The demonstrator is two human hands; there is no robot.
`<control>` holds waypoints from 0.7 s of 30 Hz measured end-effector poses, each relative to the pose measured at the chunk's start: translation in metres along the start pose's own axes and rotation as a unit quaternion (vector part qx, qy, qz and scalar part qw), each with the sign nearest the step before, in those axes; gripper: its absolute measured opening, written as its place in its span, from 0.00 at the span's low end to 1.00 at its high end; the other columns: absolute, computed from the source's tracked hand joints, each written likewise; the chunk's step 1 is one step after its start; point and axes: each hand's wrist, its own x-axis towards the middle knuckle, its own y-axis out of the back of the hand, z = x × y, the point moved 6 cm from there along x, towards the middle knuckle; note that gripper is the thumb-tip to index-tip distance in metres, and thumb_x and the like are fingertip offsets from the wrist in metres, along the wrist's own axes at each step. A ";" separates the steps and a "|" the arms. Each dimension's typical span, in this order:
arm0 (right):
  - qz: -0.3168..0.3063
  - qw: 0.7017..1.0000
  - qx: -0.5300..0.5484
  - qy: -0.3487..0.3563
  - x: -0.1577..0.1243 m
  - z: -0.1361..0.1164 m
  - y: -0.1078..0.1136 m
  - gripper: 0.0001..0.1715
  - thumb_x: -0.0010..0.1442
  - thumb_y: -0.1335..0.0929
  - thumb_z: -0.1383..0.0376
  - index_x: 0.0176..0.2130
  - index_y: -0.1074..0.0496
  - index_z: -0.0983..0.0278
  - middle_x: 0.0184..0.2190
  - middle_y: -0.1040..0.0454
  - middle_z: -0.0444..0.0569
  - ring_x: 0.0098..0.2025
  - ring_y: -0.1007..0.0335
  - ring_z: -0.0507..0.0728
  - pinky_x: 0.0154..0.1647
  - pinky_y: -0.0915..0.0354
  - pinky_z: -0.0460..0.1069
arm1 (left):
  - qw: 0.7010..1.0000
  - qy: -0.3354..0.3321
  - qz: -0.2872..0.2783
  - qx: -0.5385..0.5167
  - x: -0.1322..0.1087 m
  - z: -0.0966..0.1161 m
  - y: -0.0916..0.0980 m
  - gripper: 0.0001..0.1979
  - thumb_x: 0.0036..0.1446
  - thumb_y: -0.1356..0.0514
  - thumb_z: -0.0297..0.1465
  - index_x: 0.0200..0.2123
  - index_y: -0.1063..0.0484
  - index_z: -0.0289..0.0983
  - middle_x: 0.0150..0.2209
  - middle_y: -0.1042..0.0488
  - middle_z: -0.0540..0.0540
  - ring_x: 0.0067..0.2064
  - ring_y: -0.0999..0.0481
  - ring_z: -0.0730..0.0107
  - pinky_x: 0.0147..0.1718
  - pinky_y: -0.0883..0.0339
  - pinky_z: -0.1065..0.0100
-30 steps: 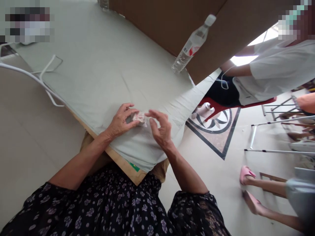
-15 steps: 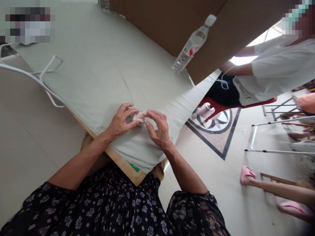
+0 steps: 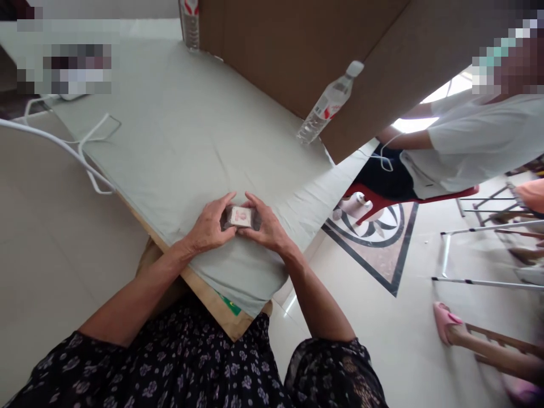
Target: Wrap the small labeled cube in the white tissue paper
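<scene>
Both hands meet near the front corner of a table covered with a pale green cloth (image 3: 182,141). Between them lies a small flat packet (image 3: 240,217), clear-wrapped, with a white and red label on a dark content. My left hand (image 3: 210,225) grips the packet's left end with curled fingers and thumb. My right hand (image 3: 266,226) closes on its right end the same way. The packet rests on or just above the cloth; I cannot tell which.
A plastic water bottle (image 3: 327,105) stands by a large brown cardboard sheet (image 3: 297,51) at the back. A second bottle (image 3: 190,22) is at the far edge. White cables (image 3: 85,153) trail off the left side. A seated person in white (image 3: 471,144) and others' legs (image 3: 480,340) are at right.
My right hand went from open, hovering fingers to a grip on the packet. The packet now lies flat with its label up. The view shifted slightly downward.
</scene>
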 end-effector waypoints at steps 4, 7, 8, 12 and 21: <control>0.031 0.999 0.005 0.003 0.013 -0.002 -0.003 0.49 0.60 0.24 0.56 0.73 0.41 0.58 0.58 0.22 0.56 0.61 0.25 0.66 0.66 0.35 0.64 | 0.999 0.002 0.050 0.004 0.000 -0.003 0.007 0.38 0.56 0.38 0.31 0.69 0.39 0.34 0.56 0.22 0.35 0.55 0.21 0.53 0.59 0.27 0.51; 0.025 0.999 0.019 -0.018 0.019 0.004 -0.008 0.49 0.60 0.24 0.53 0.73 0.41 0.57 0.60 0.22 0.56 0.62 0.26 0.66 0.67 0.35 0.64 | 0.998 0.015 0.064 0.017 0.000 -0.008 0.009 0.37 0.56 0.38 0.31 0.69 0.39 0.33 0.55 0.23 0.35 0.56 0.21 0.51 0.59 0.27 0.49; 0.023 0.999 0.027 -0.024 0.019 0.007 -0.009 0.50 0.59 0.24 0.51 0.73 0.41 0.57 0.61 0.23 0.57 0.64 0.27 0.67 0.68 0.35 0.64 | 0.998 0.018 0.065 0.020 -0.001 -0.009 0.009 0.37 0.56 0.37 0.32 0.68 0.39 0.33 0.56 0.23 0.34 0.57 0.22 0.50 0.60 0.27 0.48; 0.025 0.998 0.050 -0.034 0.012 0.010 -0.003 0.56 0.57 0.23 0.42 0.73 0.42 0.56 0.70 0.32 0.60 0.70 0.34 0.70 0.71 0.38 0.66 | 0.997 0.025 0.062 0.028 -0.002 -0.010 0.011 0.40 0.55 0.36 0.35 0.70 0.41 0.33 0.63 0.27 0.31 0.63 0.26 0.45 0.64 0.32 0.44; 0.079 0.996 -0.042 0.002 0.002 -0.015 0.021 0.22 0.68 0.30 0.50 0.58 0.24 0.54 0.64 0.25 0.54 0.68 0.30 0.64 0.69 0.35 0.64 | 0.996 0.067 0.040 0.042 -0.002 -0.013 0.005 0.44 0.52 0.35 0.35 0.72 0.43 0.37 0.59 0.24 0.36 0.61 0.25 0.48 0.63 0.34 0.45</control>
